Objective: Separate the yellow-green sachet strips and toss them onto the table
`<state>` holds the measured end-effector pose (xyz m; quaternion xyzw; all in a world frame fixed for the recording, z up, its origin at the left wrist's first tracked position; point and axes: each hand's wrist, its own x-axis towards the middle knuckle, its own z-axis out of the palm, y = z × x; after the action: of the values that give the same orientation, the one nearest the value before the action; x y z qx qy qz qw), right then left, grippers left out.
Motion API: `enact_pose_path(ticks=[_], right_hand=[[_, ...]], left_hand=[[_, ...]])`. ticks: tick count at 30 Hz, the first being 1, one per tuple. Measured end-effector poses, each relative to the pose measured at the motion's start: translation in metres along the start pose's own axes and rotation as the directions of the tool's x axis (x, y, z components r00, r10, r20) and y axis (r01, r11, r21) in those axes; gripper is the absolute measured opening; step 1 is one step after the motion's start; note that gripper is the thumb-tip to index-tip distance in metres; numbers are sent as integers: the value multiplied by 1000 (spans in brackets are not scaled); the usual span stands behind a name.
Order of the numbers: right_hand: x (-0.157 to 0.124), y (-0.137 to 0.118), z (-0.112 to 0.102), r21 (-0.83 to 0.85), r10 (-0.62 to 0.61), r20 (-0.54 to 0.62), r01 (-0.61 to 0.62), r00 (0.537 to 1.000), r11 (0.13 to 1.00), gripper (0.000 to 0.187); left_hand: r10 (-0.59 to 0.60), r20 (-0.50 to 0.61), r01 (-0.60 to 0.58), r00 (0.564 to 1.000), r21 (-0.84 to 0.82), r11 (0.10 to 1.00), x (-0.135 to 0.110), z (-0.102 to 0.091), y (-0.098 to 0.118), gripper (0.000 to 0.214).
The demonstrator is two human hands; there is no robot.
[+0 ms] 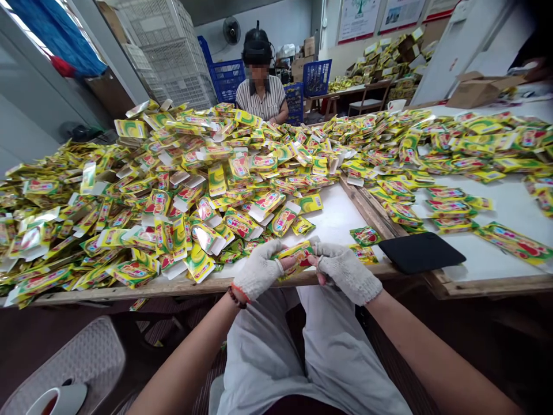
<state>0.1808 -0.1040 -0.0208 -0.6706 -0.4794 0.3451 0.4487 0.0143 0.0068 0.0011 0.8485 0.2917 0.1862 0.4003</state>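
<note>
Between my two hands, just above the table's front edge, is a small yellow printed carton (297,257). My left hand (261,270), in a white fingerless knit glove, is closed on its left end. On the right end, my right hand (345,271), gloved the same way, grips it with thumb and fingers. Left of my hands a large heap of similar yellow-green cartons (216,180) covers the table, many with white flaps standing open. Small shiny packets (364,235) lie to the right of my right hand.
A black flat pad (422,252) rests over the wooden strip (367,204) on the white table (341,208). Across the heap sits a person (261,95) wearing a headset. At lower left, a cup (60,399) stands on a plastic stool (82,366). Blue crates (317,78) are behind.
</note>
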Motion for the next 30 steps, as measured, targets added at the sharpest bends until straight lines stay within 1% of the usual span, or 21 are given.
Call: enact_pose_path(ticks=[2, 3, 5, 7, 9, 11, 12, 13, 14, 15, 16, 17, 18, 20, 22, 23, 24, 25, 26, 28, 30], right_hand=[[5, -2, -4, -169, -127, -97, 109, 987, 980, 30], [9, -3, -8, -236, -193, -120, 161, 974, 958, 30], [16, -6, -23, -234, -244, -136, 208, 960, 950, 25], [21, -7, -44, -16, -177, -225, 178, 958, 984, 20], [23, -8, -69, 247, -85, -402, 197, 912, 949, 20], [19, -6, -93, 431, -3, -540, 280, 841, 858, 21], [15, -4, -102, 472, 15, -569, 311, 822, 824, 23], [12, -1, -110, 474, 16, -571, 314, 821, 822, 26], [9, 3, -115, 435, 3, -552, 285, 834, 854, 30], [8, 8, -118, 310, -38, -504, 222, 863, 924, 32], [7, 13, -120, 104, -90, -426, 147, 900, 984, 32], [8, 18, -120, -119, -125, -330, 90, 936, 989, 30], [10, 23, -120, -332, -141, -226, 60, 964, 941, 27], [16, 26, -116, -677, -116, -28, 67, 993, 733, 22], [23, 21, -110, -885, -11, 97, 91, 995, 457, 23], [27, 18, -106, -945, 58, 133, 109, 989, 308, 22], [30, 13, -103, -972, 111, 153, 129, 982, 195, 22], [32, 10, -99, -979, 140, 161, 141, 977, 145, 22], [35, 7, -97, -979, 152, 174, 154, 973, 131, 22], [38, 7, -94, -971, 144, 210, 189, 967, 148, 23], [40, 12, -94, -963, 118, 206, 180, 971, 200, 24]], left_hand=[[-13, 56, 13, 998, -3, 1000, 5, -2, 2, 32], [-9, 49, 9, 999, -11, 1000, 8, -1, 4, 33], [5, 29, -2, 1000, -100, 995, 17, 2, 10, 36], [30, 25, -23, 999, -253, 967, 27, 5, 16, 51], [56, -24, -61, 998, -331, 942, 39, 5, 21, 59], [67, -82, -88, 994, -275, 958, 49, 4, 22, 51], [69, -93, -87, 993, -206, 975, 54, 3, 21, 45], [72, -91, -83, 993, -125, 989, 58, 2, 19, 37], [76, -74, -79, 994, -41, 996, 61, 3, 17, 29], [82, -52, -80, 995, 40, 996, 64, 4, 14, 22], [92, -29, -88, 995, 115, 989, 66, 7, 13, 17], [105, -2, -103, 994, 182, 978, 68, 12, 12, 15], [117, 32, -122, 993, 237, 964, 70, 20, 12, 16], [102, 104, -132, 989, 351, 927, 73, 42, 16, 22], [51, 120, -104, 991, 490, 866, 75, 68, 24, 33], [38, 103, -89, 994, 555, 827, 76, 80, 29, 39], [39, 81, -80, 996, 599, 797, 76, 91, 32, 42], [47, 67, -78, 997, 616, 784, 76, 99, 34, 42], [56, 62, -82, 996, 603, 794, 76, 105, 35, 39], [38, 60, -63, 997, 501, 863, 76, 106, 32, 27], [-6, 33, -5, 999, 347, 938, 75, 97, 23, 19]])
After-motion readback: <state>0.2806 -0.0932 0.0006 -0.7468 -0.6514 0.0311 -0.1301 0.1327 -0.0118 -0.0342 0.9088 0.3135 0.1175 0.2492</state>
